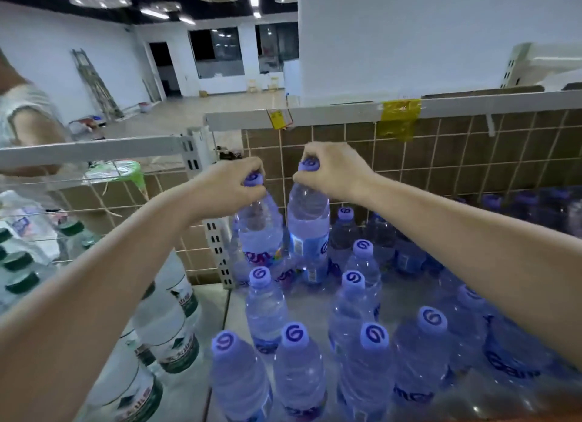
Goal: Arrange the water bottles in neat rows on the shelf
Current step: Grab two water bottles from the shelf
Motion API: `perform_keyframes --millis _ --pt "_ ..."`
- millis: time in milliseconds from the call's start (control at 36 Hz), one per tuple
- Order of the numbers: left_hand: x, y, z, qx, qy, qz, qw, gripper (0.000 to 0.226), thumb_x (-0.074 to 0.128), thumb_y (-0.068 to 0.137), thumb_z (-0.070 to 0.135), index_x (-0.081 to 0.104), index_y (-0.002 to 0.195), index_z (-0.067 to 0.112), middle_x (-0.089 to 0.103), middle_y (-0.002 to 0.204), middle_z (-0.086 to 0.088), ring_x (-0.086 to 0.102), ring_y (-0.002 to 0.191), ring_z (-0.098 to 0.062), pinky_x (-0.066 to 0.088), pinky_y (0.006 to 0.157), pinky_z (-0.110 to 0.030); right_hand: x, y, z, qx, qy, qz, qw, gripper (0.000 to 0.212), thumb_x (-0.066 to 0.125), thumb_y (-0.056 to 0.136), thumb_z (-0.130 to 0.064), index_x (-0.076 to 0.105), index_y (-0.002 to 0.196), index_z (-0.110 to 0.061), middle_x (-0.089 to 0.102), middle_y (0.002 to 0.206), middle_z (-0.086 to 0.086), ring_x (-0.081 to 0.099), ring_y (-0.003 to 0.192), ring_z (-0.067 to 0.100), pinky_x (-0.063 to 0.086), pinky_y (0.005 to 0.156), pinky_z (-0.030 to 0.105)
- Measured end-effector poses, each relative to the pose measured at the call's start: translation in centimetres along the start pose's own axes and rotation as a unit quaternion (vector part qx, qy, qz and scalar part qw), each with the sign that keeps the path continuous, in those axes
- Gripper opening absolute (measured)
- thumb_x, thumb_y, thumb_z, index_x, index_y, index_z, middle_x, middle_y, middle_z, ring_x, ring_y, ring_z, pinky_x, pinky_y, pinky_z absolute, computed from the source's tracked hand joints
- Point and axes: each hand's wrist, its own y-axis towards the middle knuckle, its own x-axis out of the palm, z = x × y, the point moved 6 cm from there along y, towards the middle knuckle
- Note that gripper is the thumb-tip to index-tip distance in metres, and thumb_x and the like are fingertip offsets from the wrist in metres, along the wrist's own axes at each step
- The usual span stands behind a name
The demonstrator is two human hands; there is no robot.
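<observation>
Your left hand (231, 182) pinches the purple cap of one water bottle (259, 229). Your right hand (330, 169) grips the cap of a second bottle (308, 223) just beside it, above the shelf (217, 298).

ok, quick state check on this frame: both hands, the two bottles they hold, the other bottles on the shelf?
left hand: grips the cap of the left bottle
right hand: grips the cap of the right bottle
left bottle: capped, upright, held by its top
right bottle: capped, upright, held by its top
purple-capped bottles: capped, standing in loose rows
green-capped bottles: capped, standing at left
</observation>
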Motion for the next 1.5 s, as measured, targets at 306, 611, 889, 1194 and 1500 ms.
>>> perform_keyframes --millis 306,611,889,1194,1500 --pt "6.3 0.3 -5.3 0.029 0.102 -0.164 0.981 0.008 0.052 0.086 0.023 0.049 0.086 0.016 0.052 0.076 0.001 0.046 0.067 -0.017 0.037 0.060 -0.032 10.6 -0.9 0.2 0.004 -0.149 -0.217 0.965 0.030 0.061 0.087 -0.047 0.048 0.074 -0.023 0.050 0.076 -0.005 0.052 0.077 0.023 0.034 0.059 0.030" --pt "9.1 0.2 -6.7 0.007 0.108 -0.240 0.965 0.033 0.053 0.087 0.014 0.054 0.120 0.010 0.061 0.115 -0.012 0.059 0.106 -0.027 0.048 0.093 -0.043 13.3 -1.3 0.2 0.058 -0.123 -0.243 0.961 0.019 0.055 0.088 -0.028 0.065 0.087 -0.012 0.072 0.076 0.005 0.068 0.058 0.016 0.045 0.052 0.026" --pt "9.1 -0.3 -7.2 -0.004 0.119 -0.238 0.964 0.022 0.061 0.085 0.020 0.054 0.104 0.015 0.057 0.097 -0.003 0.053 0.087 -0.021 0.040 0.069 -0.028 13.2 -1.6 0.0 0.078 -0.047 -0.305 0.948 0.030 0.069 0.085 -0.036 0.065 0.093 -0.007 0.071 0.073 0.006 0.071 0.062 0.018 0.052 0.056 0.027" --pt "9.3 -0.8 -7.5 -0.016 0.085 -0.197 0.977 0.015 0.063 0.086 0.022 0.050 0.095 0.020 0.057 0.090 0.000 0.055 0.083 -0.019 0.040 0.068 -0.028 13.2 -1.9 -0.6 0.008 -0.096 -0.269 0.958 0.026 0.068 0.084 -0.043 0.054 0.087 -0.020 0.067 0.080 0.003 0.064 0.069 0.017 0.040 0.053 0.028" --pt "7.9 -0.7 -6.0 -0.024 0.152 -0.176 0.972 0.034 0.059 0.086 0.038 0.053 0.114 0.020 0.056 0.113 -0.005 0.053 0.095 -0.022 0.046 0.080 -0.032 10.7 -2.1 0.4 0.065 -0.006 -0.326 0.943 0.039 0.073 0.083 -0.037 0.058 0.108 -0.012 0.067 0.079 0.005 0.069 0.066 0.022 0.054 0.053 0.028"
